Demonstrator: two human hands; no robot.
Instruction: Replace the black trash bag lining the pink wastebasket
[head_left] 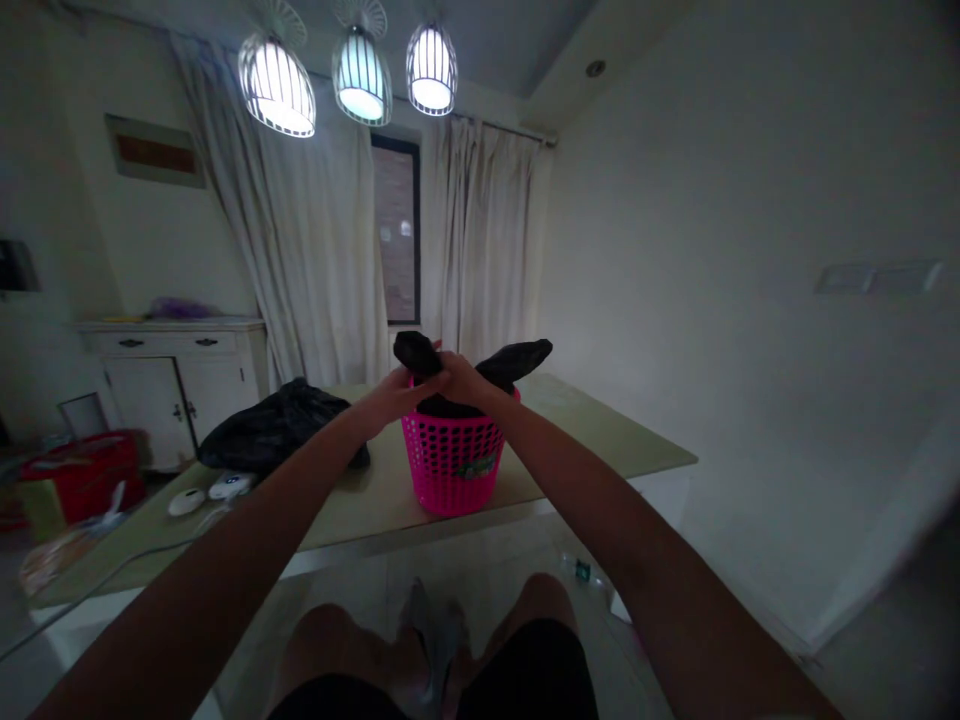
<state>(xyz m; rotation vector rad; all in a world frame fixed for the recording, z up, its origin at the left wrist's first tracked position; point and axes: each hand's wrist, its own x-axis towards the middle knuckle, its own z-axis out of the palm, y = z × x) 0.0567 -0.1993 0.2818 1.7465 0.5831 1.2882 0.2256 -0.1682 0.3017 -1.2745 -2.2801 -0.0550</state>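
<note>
A pink perforated basket (452, 462) stands near the front edge of a pale table (600, 430). A black bag (517, 360) lines it, with its two ends sticking up and out to each side. My left hand (397, 392) and my right hand (459, 378) meet above the basket's mouth, both gripping the bag's ends where these cross. The fingers are closed tight around the black plastic.
A heap of black bags (277, 425) lies on the table to the left, beside white devices (214, 490) with a cable. A white cabinet (176, 385), a red box (82, 470) and curtains stand behind. A bottle (581, 570) lies on the floor by my knees.
</note>
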